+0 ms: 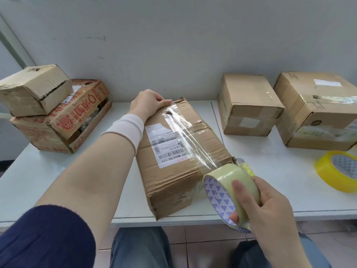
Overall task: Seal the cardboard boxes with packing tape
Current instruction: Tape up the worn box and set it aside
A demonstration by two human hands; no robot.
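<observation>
Right hand [270,207] grasps a tape roll [224,177]; left hand [146,103] clasps the far end of the cardboard box [173,182].
Clear tape strip [186,136] stretches from the gripped roll across the box to the left thumb, beside a shipping label [164,146] reading "M003-00 173". Right of the grip: yellow roll [328,175], sealed box [249,105], larger taped box [316,113]. Left: red-printed stacked boxes [58,124].

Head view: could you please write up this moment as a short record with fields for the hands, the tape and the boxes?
left hand: holds the far end of the centre box, thumb on the tape strip's end
right hand: grips the pale tape roll by the box's near right corner
tape strip: runs along the box top to the roll
spare roll: yellow, on the table, right
other boxes: two right, two stacked left
</observation>
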